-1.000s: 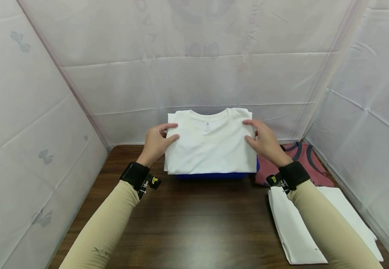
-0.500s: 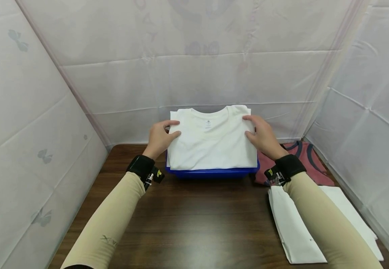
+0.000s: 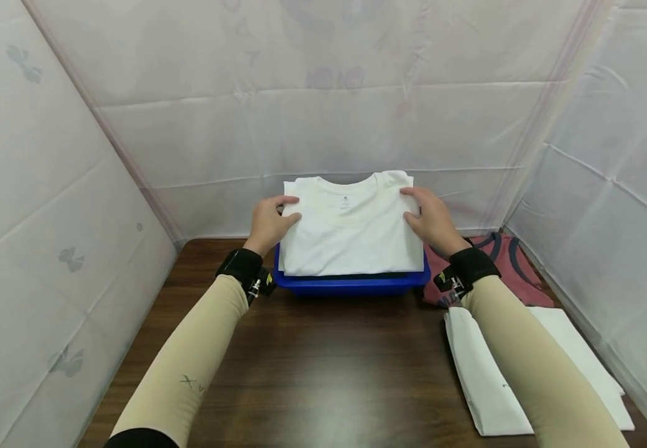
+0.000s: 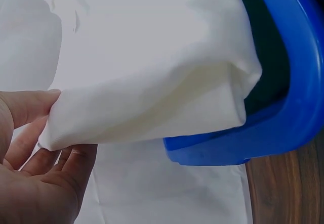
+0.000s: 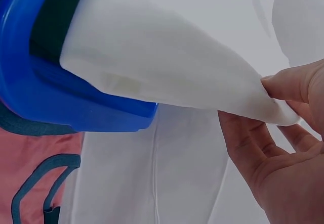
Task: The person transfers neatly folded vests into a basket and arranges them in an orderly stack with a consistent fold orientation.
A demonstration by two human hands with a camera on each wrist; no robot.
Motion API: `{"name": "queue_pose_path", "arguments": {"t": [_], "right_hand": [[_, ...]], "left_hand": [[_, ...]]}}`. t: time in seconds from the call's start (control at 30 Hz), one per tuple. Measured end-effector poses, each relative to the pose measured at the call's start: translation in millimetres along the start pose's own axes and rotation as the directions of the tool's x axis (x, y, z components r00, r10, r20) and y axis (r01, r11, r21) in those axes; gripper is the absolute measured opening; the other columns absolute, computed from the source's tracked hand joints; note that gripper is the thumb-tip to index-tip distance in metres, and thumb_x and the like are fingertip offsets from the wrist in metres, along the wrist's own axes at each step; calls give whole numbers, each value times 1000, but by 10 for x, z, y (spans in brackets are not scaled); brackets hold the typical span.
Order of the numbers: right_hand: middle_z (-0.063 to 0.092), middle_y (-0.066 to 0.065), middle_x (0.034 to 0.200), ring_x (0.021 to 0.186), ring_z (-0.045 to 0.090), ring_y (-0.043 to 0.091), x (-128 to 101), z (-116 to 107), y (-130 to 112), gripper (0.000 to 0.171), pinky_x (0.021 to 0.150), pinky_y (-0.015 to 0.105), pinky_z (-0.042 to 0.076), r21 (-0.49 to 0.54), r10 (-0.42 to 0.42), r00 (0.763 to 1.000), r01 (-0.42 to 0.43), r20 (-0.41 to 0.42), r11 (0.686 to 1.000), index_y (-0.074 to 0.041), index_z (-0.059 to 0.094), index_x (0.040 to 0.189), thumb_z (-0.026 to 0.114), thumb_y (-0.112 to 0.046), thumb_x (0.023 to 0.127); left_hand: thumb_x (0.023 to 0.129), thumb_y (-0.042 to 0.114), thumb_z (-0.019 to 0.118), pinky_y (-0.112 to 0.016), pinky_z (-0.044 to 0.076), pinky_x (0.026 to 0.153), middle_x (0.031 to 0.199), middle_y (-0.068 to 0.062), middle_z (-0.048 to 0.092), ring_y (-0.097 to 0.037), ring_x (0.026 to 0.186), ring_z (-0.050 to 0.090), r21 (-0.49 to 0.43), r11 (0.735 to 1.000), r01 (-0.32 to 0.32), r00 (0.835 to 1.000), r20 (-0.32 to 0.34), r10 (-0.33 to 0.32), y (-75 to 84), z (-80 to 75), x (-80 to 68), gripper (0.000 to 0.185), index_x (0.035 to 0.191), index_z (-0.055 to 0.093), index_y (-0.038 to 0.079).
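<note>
A folded white T-shirt (image 3: 351, 230) lies over a blue plastic bin (image 3: 351, 285) at the back of the wooden table (image 3: 323, 361). My left hand (image 3: 270, 223) pinches the shirt's left edge, thumb on top and fingers beneath. On the other side my right hand (image 3: 432, 219) pinches the right edge the same way. In the left wrist view the white T-shirt (image 4: 147, 82) hangs over the blue bin (image 4: 283, 123) rim, held by my left hand (image 4: 40, 153). The right wrist view shows my right hand (image 5: 283, 128) gripping the white T-shirt (image 5: 167, 67) above the blue bin (image 5: 50, 97); something dark lies inside.
A pink garment with dark trim (image 3: 497, 261) lies right of the bin. Folded white cloth (image 3: 497, 373) lies at the table's front right. White fabric walls (image 3: 49, 186) close in on three sides. Bare dark wood shows in front of the bin.
Both hands carried the folded white shirt away from me and lowered it over the blue bin, whose front rim now shows more fully.
</note>
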State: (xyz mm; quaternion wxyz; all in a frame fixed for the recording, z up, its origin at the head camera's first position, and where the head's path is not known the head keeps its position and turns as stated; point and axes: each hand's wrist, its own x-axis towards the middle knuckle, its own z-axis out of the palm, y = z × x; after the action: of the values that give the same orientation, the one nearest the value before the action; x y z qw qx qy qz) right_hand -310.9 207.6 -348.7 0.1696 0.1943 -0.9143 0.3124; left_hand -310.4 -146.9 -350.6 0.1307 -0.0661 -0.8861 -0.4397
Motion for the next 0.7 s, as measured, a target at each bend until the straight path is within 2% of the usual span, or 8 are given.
{"name": "queue_pose_path", "arguments": {"t": [0.13, 0.3, 0.4, 0.6, 0.7], "right_hand": [[50, 29, 146, 127, 49, 42, 16, 14, 9, 51, 108, 54, 38, -9, 17, 1000, -17, 11, 1000, 4, 54, 144, 64, 2, 94], [49, 29, 146, 109, 52, 40, 44, 47, 24, 52, 98, 53, 43, -26, 46, 998, -45, 41, 999, 3, 53, 145, 65, 0, 94], [49, 29, 146, 109, 54, 40, 57, 80, 37, 53, 97, 54, 45, -42, 69, 995, -66, 74, 997, 3, 52, 146, 65, -1, 95], [48, 27, 148, 106, 54, 39, 18, 175, 79, 54, 95, 52, 48, -52, 144, 976, -138, 166, 989, 2, 50, 148, 64, 0, 96], [46, 27, 149, 115, 54, 40, -7, 204, 98, 54, 100, 53, 47, -45, 170, 966, -164, 196, 985, 2, 49, 149, 63, 1, 97]], "left_hand": [[93, 13, 77, -43, 53, 91, 132, -15, 66, -29, 109, 59, 8, 1000, 10, 1000, 6, -10, -6, 16, 19, 36, 128, 73, 9], [93, 12, 77, -46, 47, 105, 135, -15, 65, -30, 126, 56, 24, 999, 31, 999, 15, -32, -2, 49, 33, 36, 128, 73, 8], [93, 12, 77, -48, 42, 111, 139, -16, 63, -32, 135, 51, 30, 998, 48, 998, 37, -49, -23, 77, 37, 36, 128, 73, 8], [94, 10, 74, -49, 39, 114, 140, -16, 61, -34, 139, 48, 41, 996, 84, 990, 109, -88, -159, 140, 17, 36, 130, 71, 5], [96, 8, 72, -50, 39, 115, 141, -17, 61, -35, 140, 46, 34, 995, 99, 985, 136, -102, -220, 160, 2, 35, 130, 71, 4]]}}
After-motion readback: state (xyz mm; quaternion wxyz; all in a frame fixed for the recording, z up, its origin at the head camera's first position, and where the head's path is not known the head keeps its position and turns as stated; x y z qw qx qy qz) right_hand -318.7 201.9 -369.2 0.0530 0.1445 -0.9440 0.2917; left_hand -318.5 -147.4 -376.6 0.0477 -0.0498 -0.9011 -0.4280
